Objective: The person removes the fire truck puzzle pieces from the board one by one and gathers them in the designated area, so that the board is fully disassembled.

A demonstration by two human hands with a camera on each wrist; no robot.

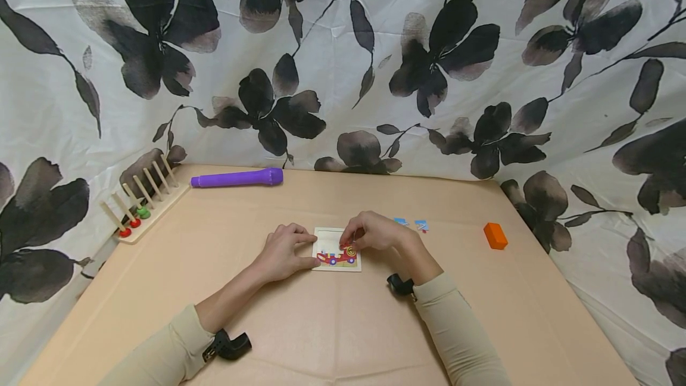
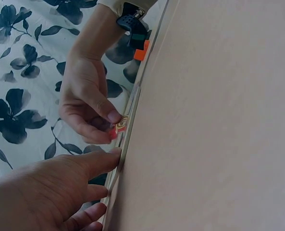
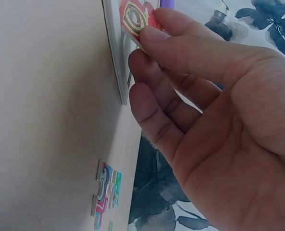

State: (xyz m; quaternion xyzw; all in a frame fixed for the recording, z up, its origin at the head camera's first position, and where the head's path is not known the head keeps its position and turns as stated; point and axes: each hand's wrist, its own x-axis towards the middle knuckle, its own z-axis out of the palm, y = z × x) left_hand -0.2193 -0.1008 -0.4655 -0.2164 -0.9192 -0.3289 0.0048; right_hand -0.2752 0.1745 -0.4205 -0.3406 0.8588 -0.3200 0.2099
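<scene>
A small square puzzle board [image 1: 336, 265] with a pale frame lies on the table, its lower part showing a red vehicle picture. My right hand [image 1: 377, 232] is over the board's right side, pinching a red puzzle piece with a yellow ring [image 3: 134, 18] between thumb and index finger. In the left wrist view, the piece [image 2: 120, 126] is tilted above the board. My left hand [image 1: 285, 253] rests at the board's left edge, fingers relaxed, the thumb touching the frame near its lower left corner.
Loose blue puzzle pieces [image 1: 421, 226] lie right of the board, behind my right wrist. Farther right is an orange block [image 1: 495, 236]. A purple stick [image 1: 237, 178] lies at the back left, beside a wooden peg rack [image 1: 156, 206] with red and green beads. A floral cloth hangs behind.
</scene>
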